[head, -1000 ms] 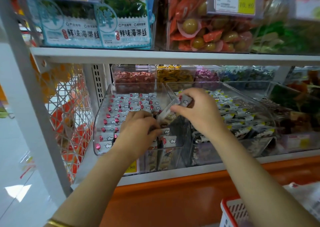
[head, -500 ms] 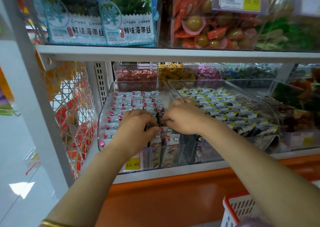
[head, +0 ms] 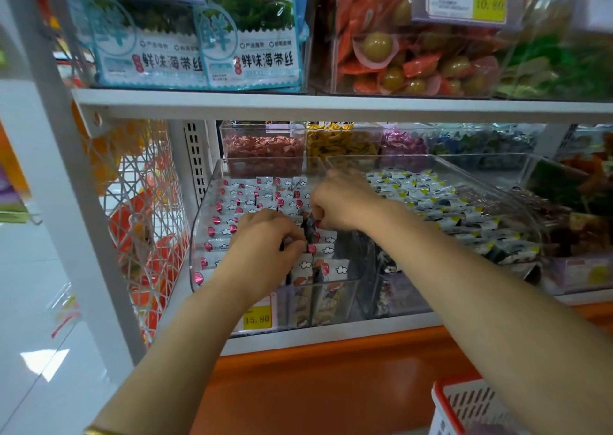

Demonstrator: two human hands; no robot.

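Fingers, left hand: curled, with thumb and forefinger closed on the lower end of a dark packet.
Fingers, right hand: curled downward and pinched on the upper end of the same packet.
Dark packet: held edge-on between the two hands, among the front rows of white packets, right of the middle of the left bin.
Left bin: clear plastic, set on the lower shelf. It is filled with white packets marked with pink dots and small clouds, stood in rows. A yellow price tag reading 15.80 is fixed to its front.
Right bin: clear, placed just beside the left one. It is stocked with white packets printed in yellow and black.
Rear row: small clear boxes of red, yellow and purple sweets are set behind the bins.
Upper shelf: seaweed bags are stocked at left, and a box of green fruit in orange wrappers at right.
Basket: red-rimmed and white, seen at bottom right, well apart from the hands.
Bracelet: gold, worn on the left wrist.
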